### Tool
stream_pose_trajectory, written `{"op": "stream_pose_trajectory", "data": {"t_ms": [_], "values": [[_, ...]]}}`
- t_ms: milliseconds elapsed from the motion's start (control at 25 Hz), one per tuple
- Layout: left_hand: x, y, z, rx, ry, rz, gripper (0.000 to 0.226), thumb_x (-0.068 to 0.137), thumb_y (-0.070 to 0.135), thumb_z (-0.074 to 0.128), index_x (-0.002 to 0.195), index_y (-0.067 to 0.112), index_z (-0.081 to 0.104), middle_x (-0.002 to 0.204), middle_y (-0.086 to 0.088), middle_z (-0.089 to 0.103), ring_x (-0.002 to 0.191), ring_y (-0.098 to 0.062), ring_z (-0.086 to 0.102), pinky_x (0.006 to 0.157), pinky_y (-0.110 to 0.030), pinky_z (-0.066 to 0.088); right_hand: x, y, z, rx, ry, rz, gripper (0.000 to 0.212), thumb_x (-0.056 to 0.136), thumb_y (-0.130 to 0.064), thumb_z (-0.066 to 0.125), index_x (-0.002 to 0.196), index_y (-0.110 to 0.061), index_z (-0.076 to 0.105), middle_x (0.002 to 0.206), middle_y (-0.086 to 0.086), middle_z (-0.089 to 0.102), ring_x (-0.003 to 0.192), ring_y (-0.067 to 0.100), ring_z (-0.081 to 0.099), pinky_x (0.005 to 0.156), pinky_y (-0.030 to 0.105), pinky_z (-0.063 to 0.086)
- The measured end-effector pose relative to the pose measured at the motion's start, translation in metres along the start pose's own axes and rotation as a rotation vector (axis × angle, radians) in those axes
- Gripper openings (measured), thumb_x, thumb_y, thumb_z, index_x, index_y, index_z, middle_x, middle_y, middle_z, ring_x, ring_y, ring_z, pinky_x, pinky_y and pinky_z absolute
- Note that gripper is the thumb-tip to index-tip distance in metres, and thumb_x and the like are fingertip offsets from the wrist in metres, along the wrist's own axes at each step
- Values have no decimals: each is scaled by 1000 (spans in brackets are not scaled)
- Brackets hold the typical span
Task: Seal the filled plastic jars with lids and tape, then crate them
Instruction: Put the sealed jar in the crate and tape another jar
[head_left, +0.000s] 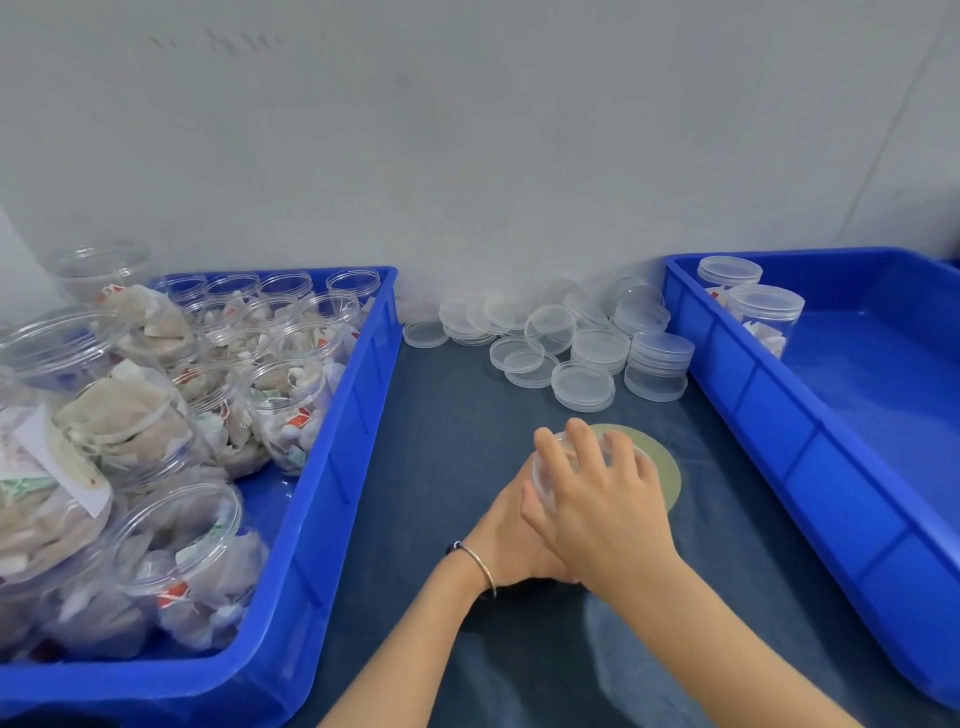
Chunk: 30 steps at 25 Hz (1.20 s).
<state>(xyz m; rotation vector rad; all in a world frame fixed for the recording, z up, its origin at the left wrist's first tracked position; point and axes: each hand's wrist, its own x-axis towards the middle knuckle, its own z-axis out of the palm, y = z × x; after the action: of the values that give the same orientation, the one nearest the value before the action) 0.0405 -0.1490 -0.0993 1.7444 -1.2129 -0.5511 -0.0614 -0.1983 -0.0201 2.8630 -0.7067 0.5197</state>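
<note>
A clear plastic jar (545, 470) stands on the dark cloth in front of me, mostly hidden by my hands. My right hand (597, 499) lies over its top, fingers curled round the clear lid. My left hand (506, 540), with a thin bangle at the wrist, grips the jar's side from the left under my right hand. A roll of clear tape (667, 467) lies flat just behind the jar, partly covered. Loose clear lids (582, 384) are heaped near the wall.
A blue crate (337, 467) on the left holds several open jars (285, 405) filled with sachets. A blue crate (753, 395) on the right holds two lidded jars (763, 317) in its far corner. A pale wall runs behind the table.
</note>
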Motion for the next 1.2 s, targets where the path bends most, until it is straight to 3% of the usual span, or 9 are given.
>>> {"op": "stream_pose_trajectory", "data": {"t_ms": [80,200,400,520,640,880,1000,1080,1200], "values": [[6,9,1,61,42,33,75,61,25,83,123,31,42,113,29,45,108,13,47,85,-4,40,4,7,-5,24,-66,-34,59,81,-53,30,120,-21,61,118,7,61,95,32,58,80,42,48],[8,4,4,321,128,169,77,54,33,80,120,34,39,106,22,48,98,8,52,84,-14,46,14,34,-3,244,-170,-285,60,86,-61,30,140,-38,40,142,-6,41,129,17,36,106,35,31],[3,31,6,491,422,200,37,74,45,46,102,20,46,88,5,65,92,-12,51,87,-23,34,7,29,3,263,98,-282,39,84,-43,43,103,-26,72,108,2,68,93,27,64,66,40,55],[2,37,23,267,461,83,37,90,40,51,119,19,45,107,14,58,103,10,44,92,-13,39,18,32,6,512,62,-283,42,88,-49,37,119,-36,63,121,-9,59,110,13,56,89,39,48],[-7,27,24,-232,505,-14,74,56,16,89,116,25,46,114,16,53,102,18,50,80,-1,40,29,74,13,1142,25,51,34,100,-39,36,130,-36,51,133,-17,49,123,-5,42,108,23,32],[0,29,11,-299,529,-65,87,51,9,94,120,23,42,123,-1,50,118,-12,51,97,-22,46,-25,125,69,123,-491,15,52,94,-57,39,138,-31,35,149,-19,25,145,4,-1,114,56,1],[-2,35,3,-229,561,-141,105,53,16,94,138,17,33,135,-3,39,129,-16,40,110,-32,35,-31,123,68,-33,-344,-65,41,93,-62,30,115,-30,43,120,-15,43,130,6,31,115,45,9],[-8,44,-1,-145,588,-135,120,54,23,93,148,18,17,140,2,26,136,-13,27,111,-24,24,-34,119,63,-1,-341,-39,39,93,-62,28,104,-27,41,104,-12,44,104,11,48,91,27,33],[-19,68,-8,-16,810,175,82,73,35,77,140,10,35,133,8,35,130,-15,38,107,-28,33,-29,116,46,233,-274,200,38,96,-52,35,82,-17,40,79,-5,47,78,22,55,63,37,38]]}}
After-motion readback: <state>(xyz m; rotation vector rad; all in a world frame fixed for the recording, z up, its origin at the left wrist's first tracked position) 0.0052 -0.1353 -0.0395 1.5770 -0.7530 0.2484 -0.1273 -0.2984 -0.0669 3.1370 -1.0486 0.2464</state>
